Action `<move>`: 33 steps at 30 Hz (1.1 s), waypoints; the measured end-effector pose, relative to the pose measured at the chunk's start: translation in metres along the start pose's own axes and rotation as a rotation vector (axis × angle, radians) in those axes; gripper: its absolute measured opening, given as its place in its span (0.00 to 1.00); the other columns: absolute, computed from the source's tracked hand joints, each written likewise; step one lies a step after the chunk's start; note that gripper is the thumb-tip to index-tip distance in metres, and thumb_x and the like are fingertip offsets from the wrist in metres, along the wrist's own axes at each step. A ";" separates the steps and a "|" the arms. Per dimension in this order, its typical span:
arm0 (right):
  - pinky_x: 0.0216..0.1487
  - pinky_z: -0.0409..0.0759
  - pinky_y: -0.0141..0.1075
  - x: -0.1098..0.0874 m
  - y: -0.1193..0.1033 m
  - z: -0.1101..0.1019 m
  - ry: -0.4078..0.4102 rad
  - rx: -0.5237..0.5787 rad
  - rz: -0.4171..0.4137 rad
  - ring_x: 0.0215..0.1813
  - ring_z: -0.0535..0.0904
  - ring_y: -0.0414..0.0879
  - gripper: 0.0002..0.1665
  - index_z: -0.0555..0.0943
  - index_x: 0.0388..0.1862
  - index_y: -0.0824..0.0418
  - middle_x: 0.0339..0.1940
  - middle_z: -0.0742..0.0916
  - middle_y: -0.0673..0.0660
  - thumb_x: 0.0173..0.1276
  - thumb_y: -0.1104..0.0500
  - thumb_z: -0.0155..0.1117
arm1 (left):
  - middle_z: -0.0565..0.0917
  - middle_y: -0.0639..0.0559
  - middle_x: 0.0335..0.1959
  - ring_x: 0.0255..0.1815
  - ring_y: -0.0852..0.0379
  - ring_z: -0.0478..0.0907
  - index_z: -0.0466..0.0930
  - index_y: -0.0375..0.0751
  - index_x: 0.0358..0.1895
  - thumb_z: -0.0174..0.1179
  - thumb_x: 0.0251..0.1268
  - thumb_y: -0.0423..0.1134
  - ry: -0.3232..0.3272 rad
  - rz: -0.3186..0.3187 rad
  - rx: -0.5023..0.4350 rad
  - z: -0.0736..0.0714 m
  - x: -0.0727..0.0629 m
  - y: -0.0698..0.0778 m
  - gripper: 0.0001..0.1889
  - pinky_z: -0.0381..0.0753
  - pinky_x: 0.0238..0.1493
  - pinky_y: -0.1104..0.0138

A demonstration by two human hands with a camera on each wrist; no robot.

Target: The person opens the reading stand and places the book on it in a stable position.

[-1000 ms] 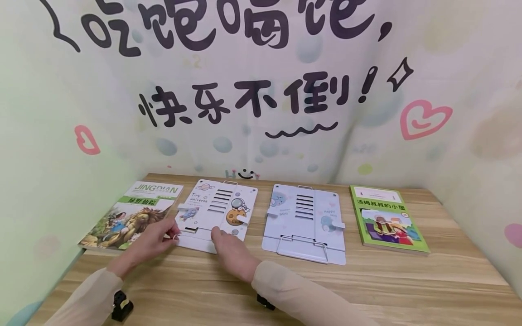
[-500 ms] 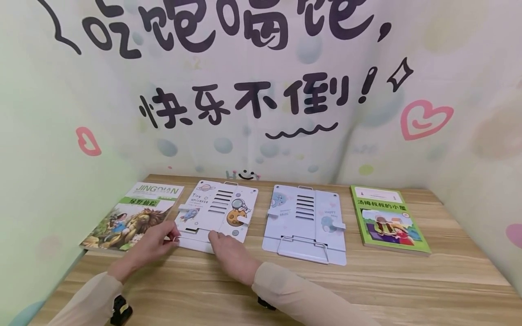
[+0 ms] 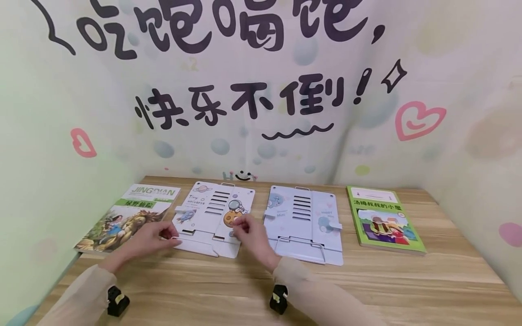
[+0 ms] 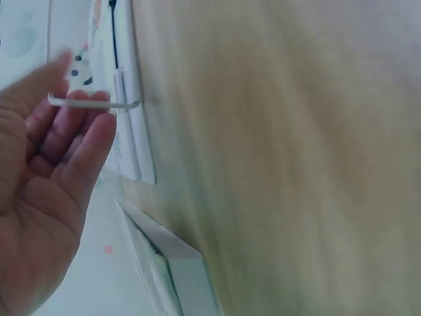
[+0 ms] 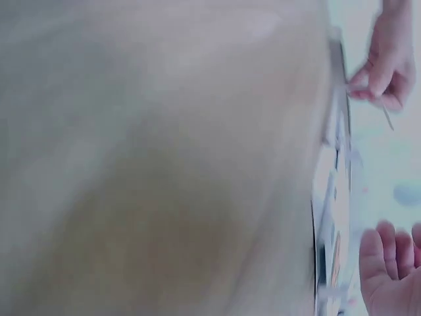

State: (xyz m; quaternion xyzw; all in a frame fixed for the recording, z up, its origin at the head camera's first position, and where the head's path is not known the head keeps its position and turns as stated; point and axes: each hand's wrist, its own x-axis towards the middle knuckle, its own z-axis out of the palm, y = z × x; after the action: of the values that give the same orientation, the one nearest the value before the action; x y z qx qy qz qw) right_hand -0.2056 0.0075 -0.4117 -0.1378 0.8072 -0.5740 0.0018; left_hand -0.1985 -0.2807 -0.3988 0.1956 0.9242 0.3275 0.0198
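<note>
A white book stand with space drawings lies flat on the table in the head view. At its lower left corner my left hand holds the wire bracket, which stands raised off the panel and crosses in front of the fingers in the left wrist view. My right hand hovers over the stand's right edge, by the astronaut picture, its fingers loosely bent with nothing between them. Beside it lies a second, pale blue book stand, its own wire bracket lying down along the lower edge.
At the left, a paperback with a lion cover lies partly behind the left hand. A green book lies far right on the wooden table. A printed cloth with lettering hangs behind.
My right hand has come off the space stand's lower edge and moved right and slightly up. The left hand stays at the lower left corner.
</note>
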 end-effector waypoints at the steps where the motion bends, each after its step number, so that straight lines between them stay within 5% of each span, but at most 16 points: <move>1: 0.33 0.77 0.27 0.003 0.001 -0.004 0.045 0.025 0.024 0.32 0.74 0.38 0.07 0.77 0.40 0.70 0.31 0.82 0.58 0.62 0.70 0.58 | 0.78 0.55 0.28 0.28 0.65 0.69 0.77 0.43 0.33 0.64 0.59 0.43 -0.001 -0.032 -0.017 -0.002 0.002 0.000 0.08 0.71 0.28 0.72; 7: 0.37 0.76 0.28 0.017 0.002 -0.019 0.178 0.066 0.126 0.37 0.74 0.43 0.13 0.77 0.47 0.71 0.36 0.82 0.59 0.63 0.70 0.56 | 0.80 0.48 0.33 0.30 0.59 0.71 0.78 0.35 0.40 0.59 0.64 0.43 0.136 -0.184 -0.081 -0.011 0.024 -0.001 0.12 0.72 0.28 0.72; 14: 0.43 0.76 0.34 0.026 0.003 -0.021 0.146 0.063 0.186 0.41 0.75 0.46 0.19 0.73 0.54 0.75 0.40 0.81 0.62 0.64 0.70 0.55 | 0.81 0.40 0.39 0.35 0.56 0.74 0.77 0.31 0.46 0.56 0.67 0.41 0.288 -0.260 -0.071 -0.016 0.052 -0.004 0.14 0.74 0.33 0.74; 20: 0.40 0.74 0.32 0.031 0.003 -0.019 0.103 0.033 0.232 0.39 0.72 0.44 0.22 0.71 0.57 0.76 0.38 0.78 0.59 0.65 0.69 0.55 | 0.80 0.35 0.45 0.43 0.49 0.75 0.75 0.30 0.50 0.55 0.67 0.38 0.313 -0.329 -0.092 -0.012 0.069 -0.006 0.16 0.73 0.37 0.71; 27: 0.26 0.64 0.31 0.039 0.001 -0.015 0.068 0.002 0.280 0.29 0.66 0.43 0.05 0.72 0.37 0.70 0.28 0.69 0.54 0.68 0.66 0.53 | 0.79 0.33 0.46 0.44 0.45 0.75 0.74 0.27 0.51 0.55 0.67 0.38 0.299 -0.402 -0.095 -0.009 0.080 -0.011 0.17 0.73 0.39 0.66; 33: 0.26 0.66 0.30 0.044 -0.001 -0.011 0.055 0.020 0.368 0.30 0.67 0.43 0.13 0.72 0.49 0.74 0.31 0.72 0.56 0.69 0.65 0.53 | 0.77 0.32 0.47 0.46 0.42 0.74 0.72 0.25 0.53 0.54 0.67 0.38 0.237 -0.483 -0.108 -0.006 0.086 -0.016 0.19 0.74 0.45 0.59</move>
State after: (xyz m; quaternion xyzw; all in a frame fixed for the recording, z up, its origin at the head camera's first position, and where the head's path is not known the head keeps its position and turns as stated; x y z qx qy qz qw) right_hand -0.2494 0.0078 -0.4001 0.0280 0.8128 -0.5755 0.0863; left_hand -0.2846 -0.2632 -0.3954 -0.0717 0.9211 0.3826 -0.0006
